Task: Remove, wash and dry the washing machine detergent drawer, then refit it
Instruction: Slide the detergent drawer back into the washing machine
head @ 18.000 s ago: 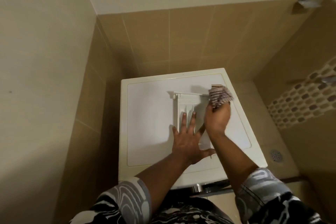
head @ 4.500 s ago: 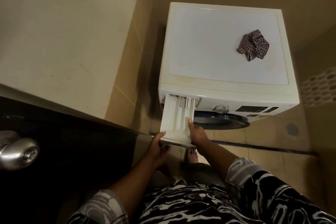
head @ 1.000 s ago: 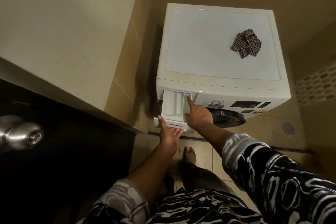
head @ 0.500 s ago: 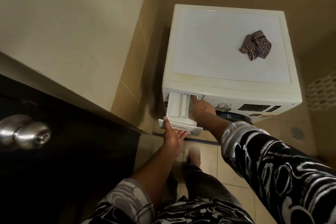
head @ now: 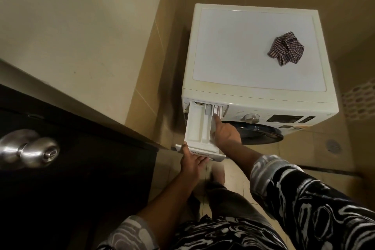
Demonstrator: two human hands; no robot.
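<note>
White detergent drawer (head: 195, 124) drawn back out, unseated | left hand (head: 192, 162) grips 6 o'clock front | right hand (head: 226, 135): forefinger (head: 218, 121) presses rear insert (head: 218, 110)

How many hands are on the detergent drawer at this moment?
2. The left hand grips the front panel of the detergent drawer, thumb on top. The right hand lies over its right side, index finger touching near the back.

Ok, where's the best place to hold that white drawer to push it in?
Grip the detergent drawer by its wide front panel, coming from the front and underneath: it juts out, and the left hand holds it there.
</note>
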